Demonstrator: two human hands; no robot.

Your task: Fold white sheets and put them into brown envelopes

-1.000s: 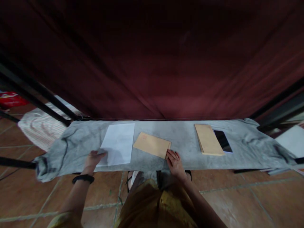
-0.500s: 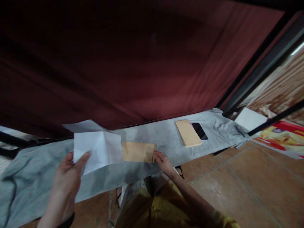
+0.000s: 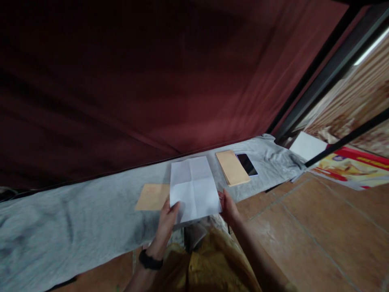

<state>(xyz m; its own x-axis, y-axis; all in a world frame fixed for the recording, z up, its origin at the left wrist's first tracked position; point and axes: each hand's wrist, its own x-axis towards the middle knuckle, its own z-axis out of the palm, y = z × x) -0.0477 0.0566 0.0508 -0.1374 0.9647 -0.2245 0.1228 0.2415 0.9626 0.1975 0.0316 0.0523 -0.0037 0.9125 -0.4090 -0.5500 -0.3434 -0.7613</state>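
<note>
A creased white sheet of paper is held up in front of me over the grey cloth. My left hand grips its lower left corner, thumb on top. My right hand pinches its lower right edge. A single tan envelope lies flat on the cloth just left of the sheet, partly covered by it. A stack of tan envelopes lies further right, with a black phone beside it.
A dark red curtain hangs behind the cloth-covered bench. Black metal bars rise at the right. A white sheet and a colourful printed poster lie on the tiled floor to the right.
My left hand carried the white sheet from the left side to the middle. My right hand left the single envelope and took the sheet's right edge. The view swung left.
</note>
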